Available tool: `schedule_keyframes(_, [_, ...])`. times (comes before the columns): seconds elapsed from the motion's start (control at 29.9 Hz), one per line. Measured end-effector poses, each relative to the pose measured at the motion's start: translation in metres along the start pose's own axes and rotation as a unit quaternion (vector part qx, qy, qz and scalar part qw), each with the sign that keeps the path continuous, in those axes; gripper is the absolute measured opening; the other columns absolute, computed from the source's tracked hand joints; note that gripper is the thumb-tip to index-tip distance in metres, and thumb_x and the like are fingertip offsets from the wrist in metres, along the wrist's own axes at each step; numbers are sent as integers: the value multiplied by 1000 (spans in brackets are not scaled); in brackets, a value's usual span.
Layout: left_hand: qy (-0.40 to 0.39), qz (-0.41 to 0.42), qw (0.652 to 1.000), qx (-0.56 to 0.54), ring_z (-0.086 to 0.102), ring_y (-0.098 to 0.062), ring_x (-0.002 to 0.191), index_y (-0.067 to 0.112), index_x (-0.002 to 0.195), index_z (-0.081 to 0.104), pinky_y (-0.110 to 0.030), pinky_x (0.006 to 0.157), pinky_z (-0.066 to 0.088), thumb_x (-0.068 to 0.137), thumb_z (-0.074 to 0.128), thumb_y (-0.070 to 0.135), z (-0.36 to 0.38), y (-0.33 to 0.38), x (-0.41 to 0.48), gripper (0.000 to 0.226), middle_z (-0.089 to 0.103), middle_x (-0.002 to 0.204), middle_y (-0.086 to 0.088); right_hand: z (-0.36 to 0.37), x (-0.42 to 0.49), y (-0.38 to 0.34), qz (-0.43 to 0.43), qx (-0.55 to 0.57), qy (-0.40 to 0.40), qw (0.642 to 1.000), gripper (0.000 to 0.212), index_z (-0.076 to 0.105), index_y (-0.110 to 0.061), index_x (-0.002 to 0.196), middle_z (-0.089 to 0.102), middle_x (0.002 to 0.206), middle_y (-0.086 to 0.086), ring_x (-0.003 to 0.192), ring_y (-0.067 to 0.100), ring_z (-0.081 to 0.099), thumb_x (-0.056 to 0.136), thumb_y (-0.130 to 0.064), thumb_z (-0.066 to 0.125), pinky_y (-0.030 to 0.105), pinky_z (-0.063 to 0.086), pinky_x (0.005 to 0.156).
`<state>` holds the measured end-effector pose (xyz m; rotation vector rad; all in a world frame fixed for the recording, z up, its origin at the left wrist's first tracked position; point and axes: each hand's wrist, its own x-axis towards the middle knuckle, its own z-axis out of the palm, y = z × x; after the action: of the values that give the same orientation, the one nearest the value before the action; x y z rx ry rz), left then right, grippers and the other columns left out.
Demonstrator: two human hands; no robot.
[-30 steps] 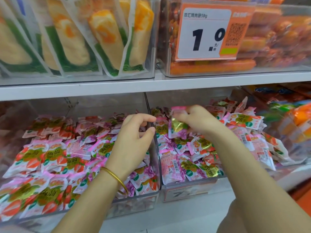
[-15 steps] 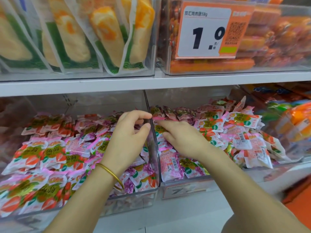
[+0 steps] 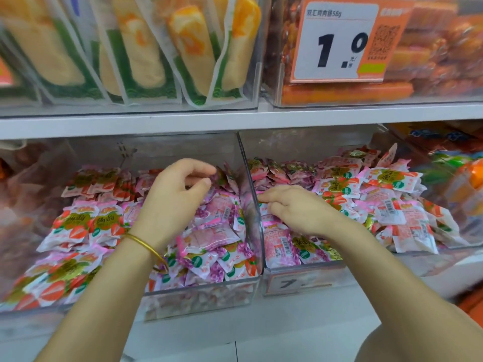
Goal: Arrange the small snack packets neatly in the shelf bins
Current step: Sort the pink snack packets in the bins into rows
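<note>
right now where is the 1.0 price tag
In the head view the price tag is at upper right, on the front of the clear bin of orange sausages, above the right hand.

L grip [image 3: 175,197] loosely curled; R grip [image 3: 295,209] flat, palm down.

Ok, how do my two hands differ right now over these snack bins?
Your left hand is raised over the left bin with fingers curled; your right hand lies low and flat on packets in the right bin, fingers pointing at the clear divider. The left wrist wears a gold bangle; the right wrist is bare. Both hands are close to that divider.
</note>
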<state>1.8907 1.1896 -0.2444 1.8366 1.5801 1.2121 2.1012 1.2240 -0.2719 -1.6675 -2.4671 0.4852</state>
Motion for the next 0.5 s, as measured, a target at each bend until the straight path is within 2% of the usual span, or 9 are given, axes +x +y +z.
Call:
schedule_keyframes(0.1, [-115,20,984,133,58,-5,84,19,95,69,-7,69,40,86,63,19,-10,0,-6,11,63,94,7,-10,-7,-13,1,133,132,982,39,60,-17,125,57,130,-3,120,7,48,93,-7,40,18,32,100])
schedule_keyframes(0.17, [-200,45,953,223,55,-11,89,16,99,69,-14,76,40,82,67,33,-8,-1,-13,24,59,97,1,-16,-12,-23,0,222,222,949,38,65,-18,116,63,117,-6,108,3,54,90,-2,43,17,38,96])
schedule_keyframes(0.27, [-270,56,902,332,46,-18,107,22,115,61,-31,94,39,77,65,51,1,-5,-19,48,54,108,-1,-15,-14,-34,-27,300,261,917,36,67,-21,105,68,103,-6,96,5,62,86,3,47,23,49,90])
schedule_keyframes(0.3, [-272,57,896,347,45,-19,108,23,117,59,-33,95,38,77,64,52,2,-6,-20,49,54,110,0,-13,-13,-37,-35,315,258,913,37,67,-22,101,68,100,-4,93,7,63,84,4,48,26,51,89])
schedule_keyframes(0.37, [-247,70,906,338,50,-18,102,22,111,62,-32,90,41,82,62,45,2,-6,-20,37,58,104,0,-11,-10,-40,-46,333,251,908,38,67,-23,97,68,96,-1,89,13,64,81,6,48,35,52,88])
schedule_keyframes(0.43, [-191,82,929,305,56,-18,89,18,94,67,-32,78,45,88,56,33,0,-4,-21,19,62,88,1,-8,-8,-41,-45,336,242,909,38,67,-24,98,67,95,0,89,17,62,81,6,50,39,52,87])
schedule_keyframes(0.5, [-129,80,948,279,56,-19,76,16,80,63,-32,69,46,91,51,26,-3,-6,-19,20,60,74,1,-7,-7,-41,-46,339,234,910,34,67,-24,99,67,96,0,90,17,61,83,2,53,37,51,88])
